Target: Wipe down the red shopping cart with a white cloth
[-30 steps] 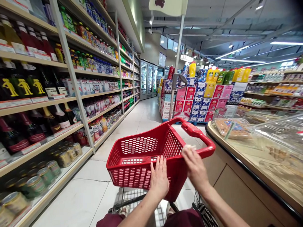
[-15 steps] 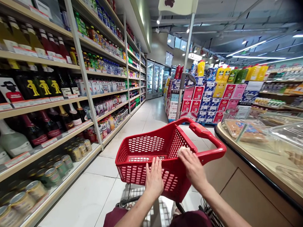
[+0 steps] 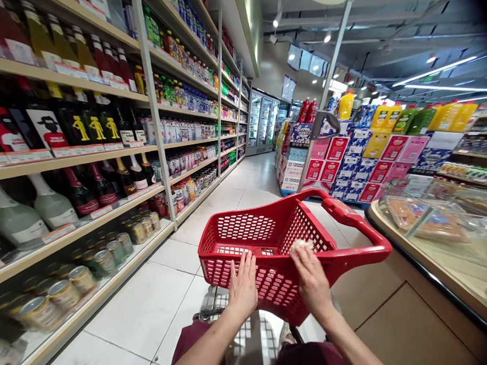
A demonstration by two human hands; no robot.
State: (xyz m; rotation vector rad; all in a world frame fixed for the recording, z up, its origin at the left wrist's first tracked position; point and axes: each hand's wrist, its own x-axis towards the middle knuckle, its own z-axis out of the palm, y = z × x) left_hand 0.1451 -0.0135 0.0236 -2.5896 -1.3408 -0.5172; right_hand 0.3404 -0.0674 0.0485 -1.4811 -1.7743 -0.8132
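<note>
Red shopping cart stands on the pale tiled floor right in front of the person's knees, its handle pointing off to the right. Over the cart's near rim the left hand lies with fingers straight and close together, grasping nothing. Further toward the handle end, the right hand has its fingers on a pale wad at the same rim; mostly covered, it may be a cloth or tissue. Left of the cart run drink shelves; right of it curves a counter; beyond it stand stacked cartons.
</note>
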